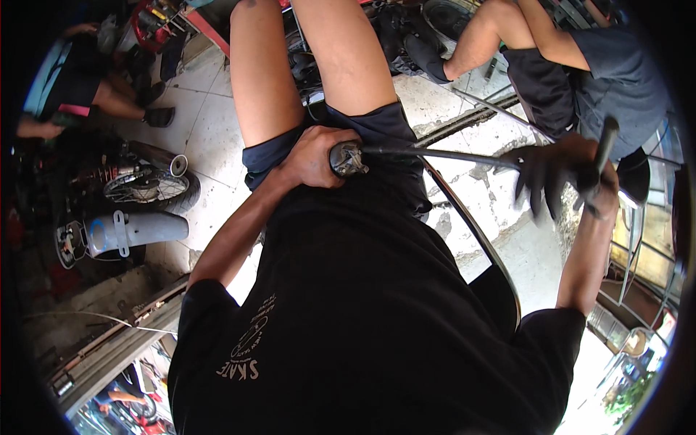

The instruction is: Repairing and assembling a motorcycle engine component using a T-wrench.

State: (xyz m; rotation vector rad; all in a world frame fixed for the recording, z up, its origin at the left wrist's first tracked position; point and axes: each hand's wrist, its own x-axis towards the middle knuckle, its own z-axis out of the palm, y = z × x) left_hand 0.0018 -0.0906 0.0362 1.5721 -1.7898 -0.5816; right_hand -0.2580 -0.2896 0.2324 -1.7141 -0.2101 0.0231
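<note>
My left hand is closed around a round, dark metal part held in my lap against my dark shorts. Its silvery, uneven face points to the right. A long, thin black rod runs from that face to the right, where it meets the crossbar of a T-handle wrench. Out at the right, my right hand grips this handle. Its fingers look black, as if gloved, and are smeared by motion. Whether the rod's tip sits inside the part is too small to tell.
A motorcycle wheel and a grey curved cover are at the left. One person is at the far left; another sits close at the right, near the wrench handle. Pale tiles form the floor.
</note>
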